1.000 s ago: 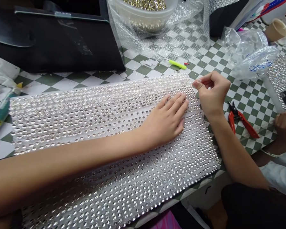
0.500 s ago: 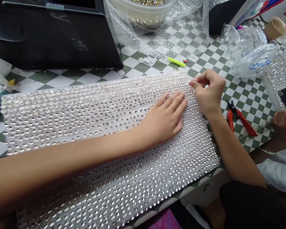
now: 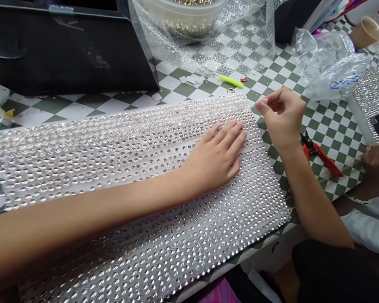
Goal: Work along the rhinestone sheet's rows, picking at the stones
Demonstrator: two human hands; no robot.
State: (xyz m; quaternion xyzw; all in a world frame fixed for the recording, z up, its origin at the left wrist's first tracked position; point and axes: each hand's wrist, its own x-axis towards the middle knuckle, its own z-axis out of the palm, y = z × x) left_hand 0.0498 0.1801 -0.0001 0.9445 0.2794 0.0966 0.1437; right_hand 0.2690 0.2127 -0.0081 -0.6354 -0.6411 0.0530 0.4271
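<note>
A wide sheet of clear rhinestones [image 3: 113, 160] covers the green-and-white checked table [image 3: 331, 126] in front of me. My left hand [image 3: 217, 158] lies flat on the sheet near its right end, fingers stretched out and together, holding nothing. My right hand [image 3: 282, 118] hovers just past the sheet's far right corner, thumb and forefinger pinched together. What it pinches is too small to make out.
Red-handled pliers [image 3: 320, 153] lie right of my right wrist. A yellow-green pen tool [image 3: 230, 81] and small paper bits sit behind the sheet. A bowl of gold beads [image 3: 186, 17], bubble wrap, a black case [image 3: 66, 50], plastic bags [image 3: 331, 71] and another person's hand [image 3: 377, 162] surround it.
My right hand has lifted slightly off the sheet's corner, still pinched. The left hand stays flat on the sheet. The view has shifted a little.
</note>
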